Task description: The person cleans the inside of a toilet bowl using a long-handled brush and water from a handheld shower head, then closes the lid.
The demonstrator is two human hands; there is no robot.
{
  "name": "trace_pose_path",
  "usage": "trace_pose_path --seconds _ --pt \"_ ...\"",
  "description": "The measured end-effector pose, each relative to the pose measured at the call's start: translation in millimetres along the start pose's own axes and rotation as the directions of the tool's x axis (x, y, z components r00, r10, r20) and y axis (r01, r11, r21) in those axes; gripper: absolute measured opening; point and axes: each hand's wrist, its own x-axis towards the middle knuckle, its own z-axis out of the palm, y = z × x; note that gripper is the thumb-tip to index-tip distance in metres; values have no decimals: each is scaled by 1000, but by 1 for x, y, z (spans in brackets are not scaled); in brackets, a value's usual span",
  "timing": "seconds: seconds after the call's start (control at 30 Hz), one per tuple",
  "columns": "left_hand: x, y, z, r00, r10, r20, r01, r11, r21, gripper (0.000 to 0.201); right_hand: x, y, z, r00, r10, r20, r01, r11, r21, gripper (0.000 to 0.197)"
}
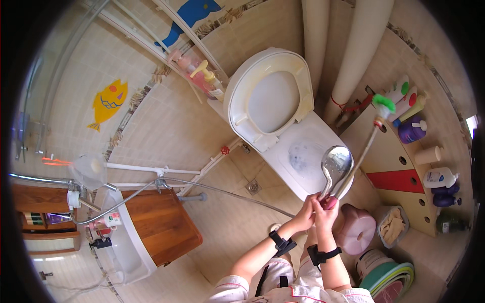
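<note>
Close together at the lower middle, my left hand (pixel 304 214) and my right hand (pixel 325 214) are both closed. The left grips a silver shower head (pixel 337 160), whose metal hose (pixel 237 193) runs up to it from the left. In the right is the pink grip of a long-handled brush (pixel 365 151); its green-and-white head (pixel 384 105) points away, to the far right. The shower head hangs over the near end of a white toilet (pixel 323 135). The raised toilet seat (pixel 241 108) stands beyond, and a greyish, foam-like patch shows in the toilet's middle.
Left, a white washbasin (pixel 144 260) adjoins a brown wooden panel (pixel 161 222). Several bottles (pixel 411 130) line a cabinet (pixel 391 161) on the right. Near my right arm are a pink stool (pixel 356 230), a small bin (pixel 393 226) and stacked basins (pixel 388 278). A floor drain (pixel 252 187) lies left of the toilet.
</note>
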Motion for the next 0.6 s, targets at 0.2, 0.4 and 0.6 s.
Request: trace_pose_path --seconds 0.2,0.4,0.6 --pt "34 3 -30 967 90 238 -213 797 565 65 29 3 -19 984 28 -176 -15 997 74 32" --pt "133 68 -202 874 274 -402 251 455 854 64 25 -5 -30 986 83 -147 -45 969 244 33" --pt "162 72 -247 775 62 -630 580 330 745 65 1 8 -31 981 78 -179 -62 994 94 34"
